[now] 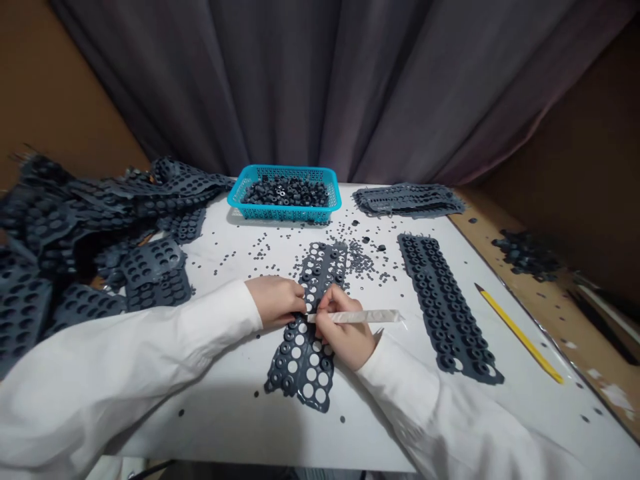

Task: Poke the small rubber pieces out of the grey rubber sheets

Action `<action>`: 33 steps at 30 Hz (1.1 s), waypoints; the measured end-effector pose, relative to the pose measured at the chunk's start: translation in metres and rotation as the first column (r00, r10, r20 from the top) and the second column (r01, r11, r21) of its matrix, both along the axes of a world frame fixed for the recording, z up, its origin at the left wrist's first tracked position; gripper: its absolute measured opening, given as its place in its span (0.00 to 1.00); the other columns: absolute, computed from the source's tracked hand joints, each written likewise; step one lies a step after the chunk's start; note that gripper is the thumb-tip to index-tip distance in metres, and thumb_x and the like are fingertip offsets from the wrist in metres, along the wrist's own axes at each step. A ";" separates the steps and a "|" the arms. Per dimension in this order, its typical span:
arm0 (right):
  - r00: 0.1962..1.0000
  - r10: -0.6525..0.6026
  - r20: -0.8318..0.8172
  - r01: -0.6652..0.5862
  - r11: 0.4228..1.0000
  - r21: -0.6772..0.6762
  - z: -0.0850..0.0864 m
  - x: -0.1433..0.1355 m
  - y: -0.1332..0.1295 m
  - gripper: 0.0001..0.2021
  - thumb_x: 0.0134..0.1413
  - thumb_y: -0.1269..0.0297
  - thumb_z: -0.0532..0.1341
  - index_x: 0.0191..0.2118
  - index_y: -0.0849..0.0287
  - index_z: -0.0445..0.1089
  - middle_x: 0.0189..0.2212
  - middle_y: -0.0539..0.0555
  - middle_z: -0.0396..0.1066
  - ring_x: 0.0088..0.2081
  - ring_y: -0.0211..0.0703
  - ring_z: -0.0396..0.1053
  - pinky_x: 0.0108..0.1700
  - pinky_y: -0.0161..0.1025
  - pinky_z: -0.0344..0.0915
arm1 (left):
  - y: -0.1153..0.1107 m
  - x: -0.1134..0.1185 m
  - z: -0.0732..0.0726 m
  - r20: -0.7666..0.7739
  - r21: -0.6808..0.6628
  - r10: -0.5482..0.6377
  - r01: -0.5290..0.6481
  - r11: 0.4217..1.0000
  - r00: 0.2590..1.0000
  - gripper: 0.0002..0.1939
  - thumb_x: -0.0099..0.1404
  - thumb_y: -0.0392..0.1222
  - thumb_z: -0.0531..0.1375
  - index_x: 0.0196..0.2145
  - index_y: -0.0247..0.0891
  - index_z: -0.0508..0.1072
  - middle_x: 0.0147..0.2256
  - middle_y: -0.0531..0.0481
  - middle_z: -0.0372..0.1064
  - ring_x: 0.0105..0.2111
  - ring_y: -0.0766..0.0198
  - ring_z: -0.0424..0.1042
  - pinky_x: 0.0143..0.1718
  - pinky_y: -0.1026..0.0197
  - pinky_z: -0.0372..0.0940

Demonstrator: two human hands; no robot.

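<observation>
Dark rubber sheet point(303, 363), one: on desk point(225, 380) before you; right hand point(347, 330), fingers clamped round wrapped tool point(373, 317); left hand point(277, 301), fingers at sheet, closure hard to tell; brace sheet near tool tip

No text, label, brand, number or sign can be read.
</observation>
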State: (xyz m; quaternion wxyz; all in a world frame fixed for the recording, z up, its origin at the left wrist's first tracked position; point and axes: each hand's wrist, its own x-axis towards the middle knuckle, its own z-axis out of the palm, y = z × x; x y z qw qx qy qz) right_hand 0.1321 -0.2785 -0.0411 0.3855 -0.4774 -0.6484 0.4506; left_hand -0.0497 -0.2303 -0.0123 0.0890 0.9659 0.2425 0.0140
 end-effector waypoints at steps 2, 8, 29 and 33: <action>1.000 -0.007 0.021 0.007 1.000 0.024 0.000 -0.001 0.000 0.06 0.45 0.74 0.53 0.26 0.56 0.54 0.13 0.42 0.60 0.16 0.34 0.58 0.21 0.31 0.53 | -0.002 0.004 0.002 -0.051 0.061 -0.043 0.046 0.997 0.998 0.03 0.56 0.32 0.60 0.27 0.38 0.72 0.26 0.50 0.67 0.26 0.64 0.67 0.24 0.64 0.59; 0.999 -0.010 0.047 0.008 0.999 0.051 -0.001 -0.001 0.002 0.06 0.44 0.73 0.53 0.25 0.56 0.54 0.14 0.42 0.57 0.18 0.34 0.58 0.22 0.31 0.52 | -0.009 0.003 -0.003 -0.142 0.277 -0.230 0.262 0.925 0.963 0.10 0.62 0.29 0.52 0.26 0.33 0.69 0.25 0.46 0.66 0.25 0.62 0.65 0.25 0.61 0.61; 0.993 -0.021 -0.112 0.018 0.999 -0.030 -0.006 0.004 0.000 0.06 0.47 0.74 0.52 0.26 0.56 0.55 0.14 0.42 0.62 0.17 0.34 0.60 0.21 0.29 0.53 | -0.029 -0.030 -0.011 -0.043 -0.983 0.992 0.170 -0.064 0.122 0.15 0.47 0.39 0.70 0.31 0.28 0.73 0.25 0.45 0.72 0.20 0.72 0.66 0.22 0.71 0.63; 0.989 -0.006 -0.145 0.000 0.999 -0.038 0.000 0.005 -0.004 0.06 0.49 0.73 0.53 0.27 0.56 0.55 0.13 0.42 0.62 0.16 0.33 0.60 0.20 0.29 0.55 | -0.039 -0.022 -0.003 -0.094 -0.935 0.990 0.332 -0.124 0.106 0.10 0.52 0.34 0.66 0.32 0.27 0.73 0.24 0.46 0.71 0.19 0.73 0.66 0.20 0.73 0.63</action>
